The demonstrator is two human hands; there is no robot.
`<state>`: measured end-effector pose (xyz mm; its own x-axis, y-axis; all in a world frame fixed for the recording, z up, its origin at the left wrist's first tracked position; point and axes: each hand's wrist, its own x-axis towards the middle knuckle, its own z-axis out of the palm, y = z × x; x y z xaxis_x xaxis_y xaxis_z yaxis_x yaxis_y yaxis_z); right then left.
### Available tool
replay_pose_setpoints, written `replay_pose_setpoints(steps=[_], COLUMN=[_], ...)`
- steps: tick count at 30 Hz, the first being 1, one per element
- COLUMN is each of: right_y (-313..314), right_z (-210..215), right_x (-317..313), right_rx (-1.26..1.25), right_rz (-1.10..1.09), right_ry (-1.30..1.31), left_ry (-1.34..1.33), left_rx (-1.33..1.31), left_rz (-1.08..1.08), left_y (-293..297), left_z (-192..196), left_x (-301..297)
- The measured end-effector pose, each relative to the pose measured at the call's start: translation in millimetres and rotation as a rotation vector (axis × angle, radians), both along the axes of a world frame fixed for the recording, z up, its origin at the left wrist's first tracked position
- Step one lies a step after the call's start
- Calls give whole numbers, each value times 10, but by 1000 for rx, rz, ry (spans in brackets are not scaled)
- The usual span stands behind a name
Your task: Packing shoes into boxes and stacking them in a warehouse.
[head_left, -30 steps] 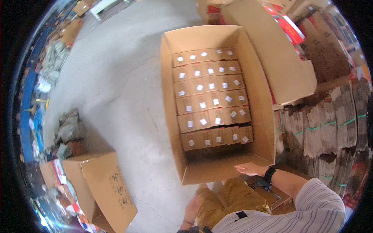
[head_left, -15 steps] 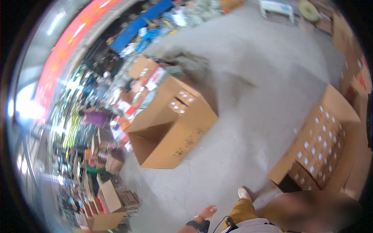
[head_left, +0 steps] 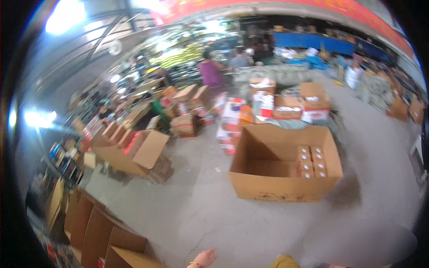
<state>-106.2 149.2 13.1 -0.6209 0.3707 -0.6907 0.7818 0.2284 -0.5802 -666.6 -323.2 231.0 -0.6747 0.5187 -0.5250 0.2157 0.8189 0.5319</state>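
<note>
My left hand (head_left: 205, 258) hangs low at the bottom edge, a bracelet on its wrist. Its fingers are loosely stretched out, and it holds nothing. My right hand does not show; a blurred patch covers the lower right. Ahead on the concrete floor stands a large open carton (head_left: 286, 190), out of my hand's reach. Several small brown boxes (head_left: 306, 161) with white labels are stacked in its right end. To the left of my hand are open brown cartons (head_left: 96, 230) with raised flaps.
Further left, an open carton (head_left: 120, 156) holds brown dividers or boxes. Behind the large carton stand smaller filled cartons (head_left: 287, 109) and red-and-white packages (head_left: 232, 118). A person in purple (head_left: 210, 73) is further back, near a person in grey (head_left: 240, 60). Sacks (head_left: 375, 91) lie at the far right.
My view has swung left and levelled out. The large carton now appears further right, and the carton full of small boxes on the right has left the view. My left hand stays empty.
</note>
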Motion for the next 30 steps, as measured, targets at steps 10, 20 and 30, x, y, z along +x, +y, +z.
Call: replay_pose_setpoints(steps=[10, 20, 30], right_y=[1861, 63, 971], right_z=[-1095, 1651, -544], right_x=[-3034, -9080, -10138], right_rx=[526, 129, -725], right_rz=[544, 736, 1030], right_ry=[-230, 499, -223], left_ry=[-27, 130, -268], left_rx=[-211, 86, -409], left_rz=[-201, 658, 605], left_y=[-618, -153, -557], left_z=[-235, -158, 395], left_x=[-562, -1411, -4333])
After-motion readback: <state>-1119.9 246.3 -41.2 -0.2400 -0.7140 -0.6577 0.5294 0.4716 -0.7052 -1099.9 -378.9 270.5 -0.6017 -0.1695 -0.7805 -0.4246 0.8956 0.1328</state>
